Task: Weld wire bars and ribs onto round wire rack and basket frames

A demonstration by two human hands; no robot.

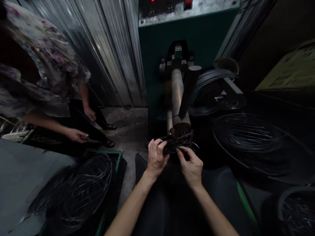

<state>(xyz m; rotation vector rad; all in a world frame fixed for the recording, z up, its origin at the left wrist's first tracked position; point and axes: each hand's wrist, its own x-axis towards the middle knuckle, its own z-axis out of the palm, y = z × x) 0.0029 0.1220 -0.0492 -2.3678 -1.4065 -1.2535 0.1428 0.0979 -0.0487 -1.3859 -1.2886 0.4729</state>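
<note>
My left hand point(156, 156) and my right hand point(190, 165) both grip a small bundle of dark wire rings point(177, 141) just under the end of a metal cylinder point(177, 98). The cylinder sticks out of a green machine point(194, 36). My left fingers curl over the bundle's left side. My right thumb and fingers pinch its lower right part. The bundle hangs around the cylinder's tip.
A person in a floral shirt point(41, 59) stands at the left, with hands point(77, 135) near a dark crate. A green crate of wire rings point(81, 190) lies at lower left. Wire coils point(246, 134) fill the right side. A bucket point(297, 209) sits at lower right.
</note>
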